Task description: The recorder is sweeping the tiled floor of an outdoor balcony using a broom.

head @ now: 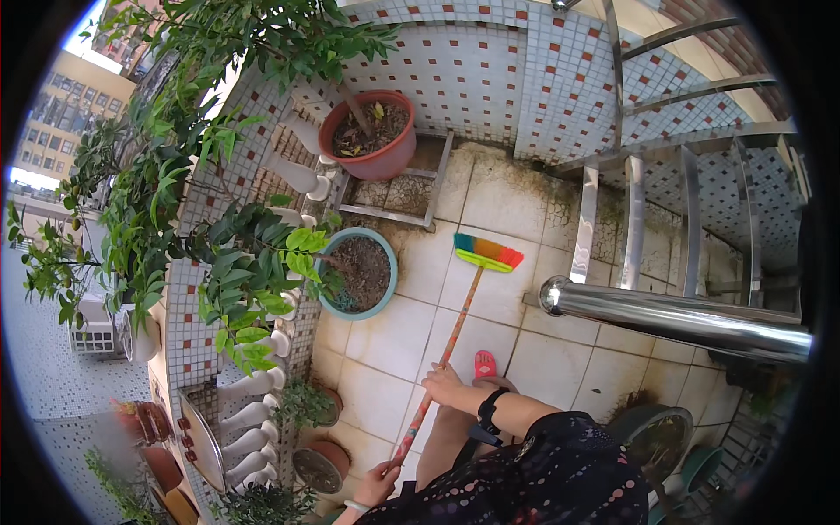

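A broom (487,252) with teal, orange and red bristles in a lime-green head rests on the pale floor tiles. Its patterned orange handle slants down towards me. My right hand (443,384), with a black band on the wrist, is closed around the middle of the handle. Lower down, near the handle's end, my left hand (378,484) grips it too; a light bangle circles that wrist. A pink sandal (485,364) shows just beyond my right hand.
A red pot (371,167) with a small tree stands on a metal frame (430,213). Beside it sits a blue-green pot (392,289). Smaller pots (328,459) line the balustrade at left. A steel railing (682,318) juts in from the right, near a dark round tub (682,420).
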`<action>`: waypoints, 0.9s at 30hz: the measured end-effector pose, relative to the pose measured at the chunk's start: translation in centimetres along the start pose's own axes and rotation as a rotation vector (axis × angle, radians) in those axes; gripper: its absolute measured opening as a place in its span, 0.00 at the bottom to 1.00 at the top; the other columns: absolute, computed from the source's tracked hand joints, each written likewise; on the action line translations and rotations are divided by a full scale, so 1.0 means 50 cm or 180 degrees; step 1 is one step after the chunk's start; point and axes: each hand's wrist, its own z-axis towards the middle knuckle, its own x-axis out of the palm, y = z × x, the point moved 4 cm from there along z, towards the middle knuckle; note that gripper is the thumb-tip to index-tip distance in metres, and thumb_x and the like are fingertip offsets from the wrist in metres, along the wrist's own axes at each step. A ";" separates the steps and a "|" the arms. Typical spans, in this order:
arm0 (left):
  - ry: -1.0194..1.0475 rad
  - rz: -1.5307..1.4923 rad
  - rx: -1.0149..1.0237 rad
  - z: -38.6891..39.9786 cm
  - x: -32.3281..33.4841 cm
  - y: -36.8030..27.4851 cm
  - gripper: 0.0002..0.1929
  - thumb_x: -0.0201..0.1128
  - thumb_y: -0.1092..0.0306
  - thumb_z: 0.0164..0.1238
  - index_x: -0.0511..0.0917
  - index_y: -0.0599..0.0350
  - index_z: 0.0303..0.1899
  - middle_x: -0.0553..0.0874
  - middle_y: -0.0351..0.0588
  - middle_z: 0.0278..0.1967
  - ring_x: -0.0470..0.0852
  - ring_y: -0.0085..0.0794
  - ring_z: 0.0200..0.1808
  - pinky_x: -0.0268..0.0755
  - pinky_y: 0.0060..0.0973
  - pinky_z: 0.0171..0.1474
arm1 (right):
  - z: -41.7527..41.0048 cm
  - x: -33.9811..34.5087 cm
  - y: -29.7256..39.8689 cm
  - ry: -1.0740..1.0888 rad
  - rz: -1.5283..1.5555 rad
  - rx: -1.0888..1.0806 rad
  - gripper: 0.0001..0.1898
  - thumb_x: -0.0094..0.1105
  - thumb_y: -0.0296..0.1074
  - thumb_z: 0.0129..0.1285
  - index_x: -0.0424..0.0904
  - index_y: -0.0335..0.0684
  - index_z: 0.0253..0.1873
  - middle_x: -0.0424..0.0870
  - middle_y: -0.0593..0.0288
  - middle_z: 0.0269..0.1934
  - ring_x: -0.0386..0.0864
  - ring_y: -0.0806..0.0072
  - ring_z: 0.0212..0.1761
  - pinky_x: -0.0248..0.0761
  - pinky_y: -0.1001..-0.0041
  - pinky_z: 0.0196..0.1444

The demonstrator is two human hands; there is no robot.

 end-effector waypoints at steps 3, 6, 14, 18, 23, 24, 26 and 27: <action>-0.0209 0.0576 -0.0038 0.066 0.034 0.003 0.24 0.54 0.47 0.66 0.77 0.57 0.52 0.83 0.64 0.38 0.81 0.56 0.44 0.72 0.42 0.46 | 0.028 -0.030 -0.034 0.0599 -0.0197 0.0089 0.11 0.61 0.43 0.51 0.82 0.46 0.38 0.79 0.56 0.48 0.62 0.56 0.68 0.52 0.46 0.67; -0.0497 0.0358 0.0218 0.187 0.006 -0.170 0.24 0.53 0.49 0.67 0.76 0.62 0.51 0.82 0.66 0.39 0.80 0.56 0.46 0.72 0.42 0.47 | 0.114 -0.145 -0.173 0.0313 -0.0560 0.0602 0.10 0.54 0.39 0.58 0.82 0.49 0.42 0.77 0.60 0.53 0.59 0.61 0.70 0.45 0.48 0.70; -0.0387 -0.0330 0.0867 0.224 -0.145 -0.312 0.20 0.55 0.56 0.68 0.77 0.62 0.52 0.79 0.47 0.20 0.76 0.26 0.22 0.69 0.25 0.29 | 0.172 -0.351 -0.175 -0.1082 -0.0329 0.0834 0.10 0.56 0.34 0.55 0.79 0.41 0.42 0.76 0.51 0.51 0.62 0.51 0.66 0.58 0.56 0.66; 0.0260 -0.1391 -0.0015 0.089 -0.142 -0.091 0.18 0.56 0.60 0.69 0.75 0.63 0.53 0.76 0.39 0.22 0.71 0.18 0.19 0.64 0.20 0.24 | 0.137 -0.194 0.019 -0.0968 -0.0055 0.0114 0.12 0.62 0.34 0.50 0.77 0.39 0.41 0.76 0.51 0.48 0.61 0.43 0.66 0.64 0.56 0.63; 0.0616 0.0444 0.0134 0.122 -0.077 0.025 0.18 0.53 0.56 0.67 0.73 0.49 0.55 0.79 0.62 0.45 0.79 0.53 0.48 0.71 0.41 0.52 | 0.143 -0.023 0.005 -0.0266 -0.0196 -0.0082 0.12 0.60 0.38 0.51 0.79 0.42 0.41 0.77 0.54 0.48 0.57 0.50 0.68 0.53 0.56 0.69; 0.0645 0.0429 -0.0246 0.147 -0.087 0.006 0.15 0.53 0.57 0.67 0.74 0.44 0.54 0.75 0.63 0.51 0.79 0.50 0.50 0.73 0.39 0.50 | 0.168 -0.041 -0.005 -0.0108 -0.0245 0.0009 0.11 0.59 0.37 0.52 0.80 0.44 0.41 0.78 0.55 0.48 0.58 0.54 0.69 0.51 0.56 0.70; 0.0285 0.0236 -0.0148 0.210 -0.125 -0.088 0.20 0.54 0.54 0.67 0.74 0.60 0.51 0.83 0.61 0.33 0.85 0.43 0.32 0.76 0.36 0.39 | 0.217 -0.105 -0.059 -0.0257 -0.0539 0.0192 0.11 0.56 0.36 0.55 0.80 0.45 0.43 0.77 0.56 0.51 0.57 0.57 0.70 0.51 0.55 0.70; 0.0214 0.0150 0.0273 0.258 -0.137 -0.133 0.23 0.54 0.52 0.66 0.75 0.66 0.50 0.83 0.57 0.23 0.84 0.41 0.25 0.75 0.36 0.35 | 0.249 -0.141 -0.112 -0.0238 -0.0573 0.0605 0.11 0.53 0.35 0.58 0.79 0.44 0.44 0.74 0.57 0.55 0.57 0.60 0.71 0.52 0.54 0.70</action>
